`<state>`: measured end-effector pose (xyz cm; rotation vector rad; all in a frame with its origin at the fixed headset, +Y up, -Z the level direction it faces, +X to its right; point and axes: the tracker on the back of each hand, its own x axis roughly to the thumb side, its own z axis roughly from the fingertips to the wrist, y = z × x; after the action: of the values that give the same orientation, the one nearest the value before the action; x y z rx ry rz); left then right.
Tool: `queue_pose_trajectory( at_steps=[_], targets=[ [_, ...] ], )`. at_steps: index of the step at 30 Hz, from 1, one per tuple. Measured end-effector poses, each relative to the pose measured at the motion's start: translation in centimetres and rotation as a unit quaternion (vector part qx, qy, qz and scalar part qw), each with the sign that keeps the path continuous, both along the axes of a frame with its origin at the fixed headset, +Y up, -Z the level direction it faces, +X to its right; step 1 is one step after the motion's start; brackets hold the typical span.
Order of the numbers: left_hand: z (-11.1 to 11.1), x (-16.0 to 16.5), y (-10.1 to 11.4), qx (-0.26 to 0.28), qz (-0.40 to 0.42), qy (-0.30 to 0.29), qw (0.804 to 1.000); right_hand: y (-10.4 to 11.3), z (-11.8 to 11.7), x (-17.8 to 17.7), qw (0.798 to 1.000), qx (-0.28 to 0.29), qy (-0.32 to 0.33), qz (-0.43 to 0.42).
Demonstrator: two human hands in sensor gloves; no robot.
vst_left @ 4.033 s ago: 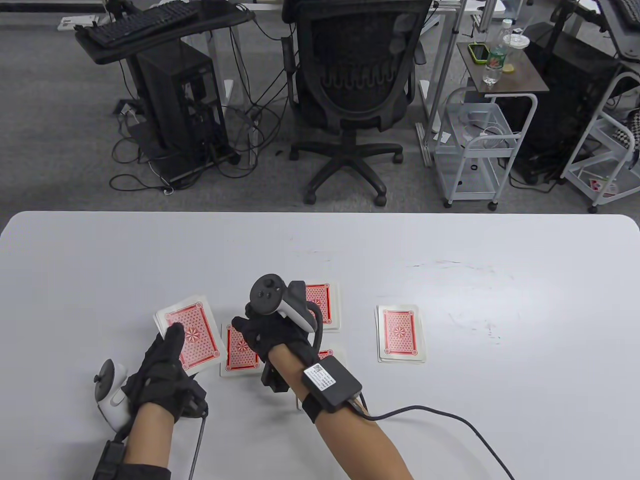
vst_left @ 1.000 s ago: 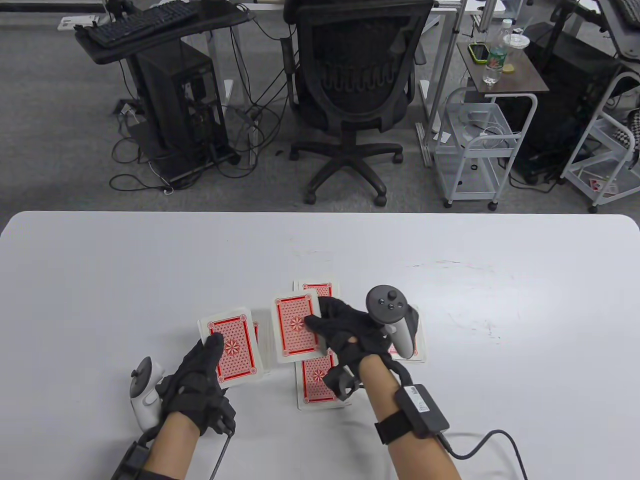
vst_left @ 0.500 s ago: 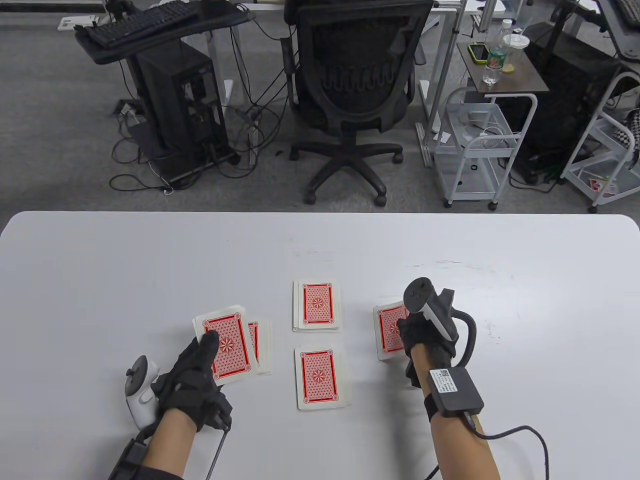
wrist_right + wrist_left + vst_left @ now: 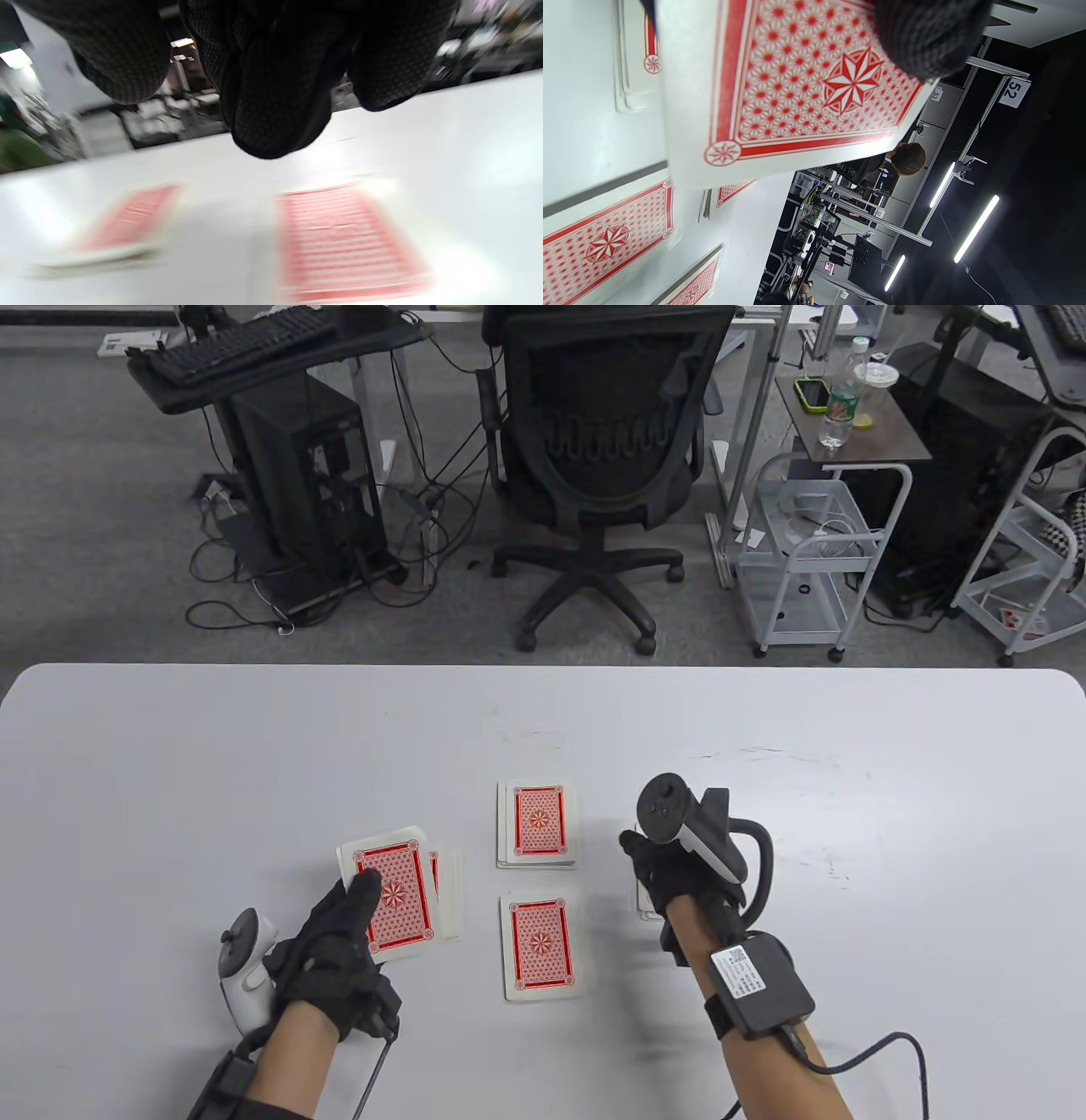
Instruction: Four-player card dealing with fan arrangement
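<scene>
Right hand (image 4: 670, 869) covers the right pile (image 4: 645, 903) — cards (right wrist view) blurred.

A black mesh office chair (image 4: 607, 466) stands on grey carpet (image 4: 102, 543) beyond the white table (image 4: 254, 746); a computer tower (image 4: 310, 487) sits at 10 o'clock, a white wire cart (image 4: 806, 560) at 2 o'clock.

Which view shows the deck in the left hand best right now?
The table view: the whole deck shows, face down, with the left hand gripping its near end and thumb on top. The left wrist view shows only a close-up of its top card's back. The right wrist view doesn't clearly show it.
</scene>
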<state>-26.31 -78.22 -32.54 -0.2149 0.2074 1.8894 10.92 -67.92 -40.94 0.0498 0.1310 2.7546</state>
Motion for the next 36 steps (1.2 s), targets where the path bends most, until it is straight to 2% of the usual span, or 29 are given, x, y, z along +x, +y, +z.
queue_pose_trajectory(
  at_steps=[3,5,8,10,14,18,22,26,29,33,36],
  targets=[
    [0.1,0.5,0.1,0.003,-0.004,-0.009,1.0,-0.1,1.4,-3.3,0.991,-0.005,0.05,-0.127],
    [0.2,0.9,0.1,0.003,-0.007,-0.018,1.0,-1.1,2.3,-6.1,0.973,-0.018,0.089,-0.214],
    [0.3,1.4,0.0,0.003,-0.02,-0.026,0.999,-3.1,3.4,-9.2,0.948,-0.038,0.122,-0.293],
    [0.2,1.7,0.0,0.002,-0.024,-0.032,0.999,-4.0,3.7,-10.5,0.94,-0.033,0.128,-0.316],
    [0.2,2.3,0.1,0.005,-0.036,-0.047,0.998,-4.6,3.9,-11.4,0.947,-0.02,0.11,-0.3],
    [0.2,2.2,0.0,-0.003,-0.037,-0.049,0.998,-4.9,3.8,-11.0,0.936,-0.035,0.107,-0.335],
    [0.0,2.2,0.0,-0.001,-0.021,-0.062,0.998,-5.0,3.4,-9.6,0.923,-0.052,0.098,-0.369],
    [0.0,1.4,0.0,-0.004,-0.015,-0.045,0.999,-4.8,3.1,-7.6,0.927,-0.048,0.095,-0.359],
    [-0.1,0.0,-0.2,-0.013,-0.025,-0.021,0.999,-5.2,2.6,-5.4,0.927,-0.091,0.095,-0.352],
    [-0.2,-0.9,-0.4,-0.023,-0.034,-0.002,0.999,-6.0,2.2,-3.6,0.959,-0.107,0.078,-0.249],
    [-0.2,-0.9,-0.4,-0.023,-0.037,-0.002,0.999,-6.8,2.1,-3.9,0.975,-0.123,0.059,-0.175]
  ],
)
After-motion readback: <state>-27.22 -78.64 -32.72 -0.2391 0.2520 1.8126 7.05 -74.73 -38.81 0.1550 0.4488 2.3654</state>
